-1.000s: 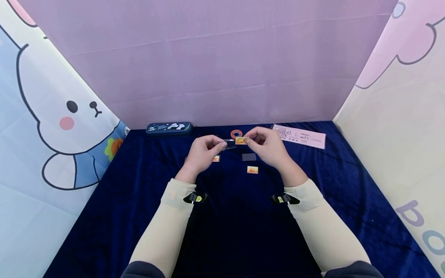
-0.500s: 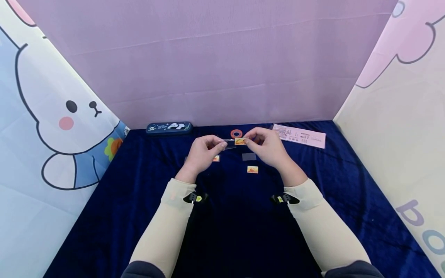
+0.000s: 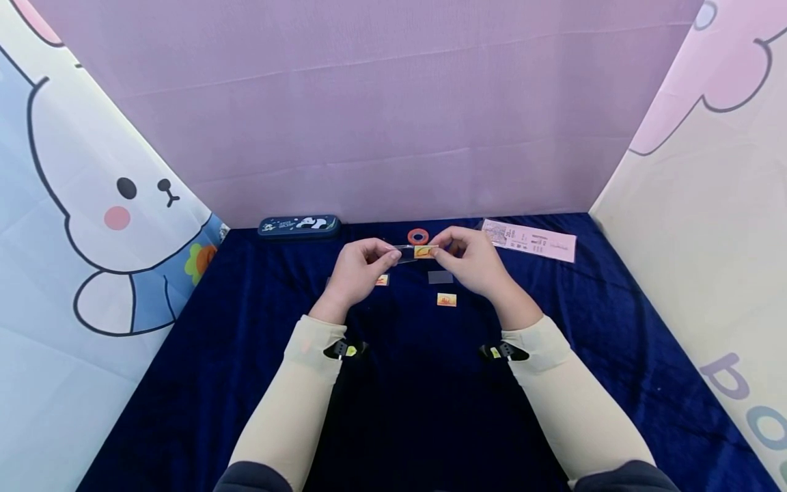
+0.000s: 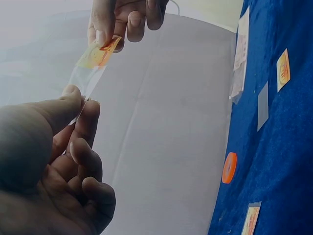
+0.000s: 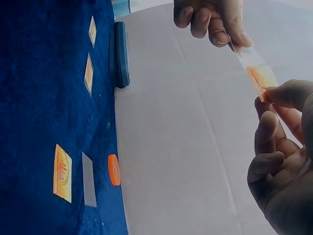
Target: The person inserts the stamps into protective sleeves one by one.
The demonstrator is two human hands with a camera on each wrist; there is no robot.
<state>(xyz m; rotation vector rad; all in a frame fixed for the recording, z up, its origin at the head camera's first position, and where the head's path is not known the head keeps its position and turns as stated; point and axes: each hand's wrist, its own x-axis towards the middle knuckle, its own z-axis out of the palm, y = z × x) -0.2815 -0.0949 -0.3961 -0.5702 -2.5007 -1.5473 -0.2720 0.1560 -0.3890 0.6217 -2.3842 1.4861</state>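
My left hand (image 3: 361, 273) pinches a small clear plastic sleeve (image 4: 88, 78) between thumb and index finger. Facing it, my right hand (image 3: 476, 263) holds the outer end of a yellow-orange stamp (image 5: 260, 77) the same way. The stamp's inner part overlaps the sleeve's mouth, and both are held up above the table. On the cloth below lie another clear sleeve (image 3: 440, 277) and, nearer me, a loose stamp (image 3: 447, 300). Beside my left hand, a stamp in a sleeve (image 3: 382, 280) shows partly; in the right wrist view another small stamp (image 5: 92, 32) lies beyond it.
A red-orange tape roll (image 3: 418, 236) lies behind the hands on the dark blue cloth (image 3: 418, 410). At the back left is a navy pencil case (image 3: 299, 227) with a panda print. A pink printed slip (image 3: 531, 241) lies back right. Fabric walls stand behind and at both sides.
My right hand has shifted slightly left and down with the stamp, bringing it a little closer to my left hand and further over the sleeve. The left hand stays almost still.
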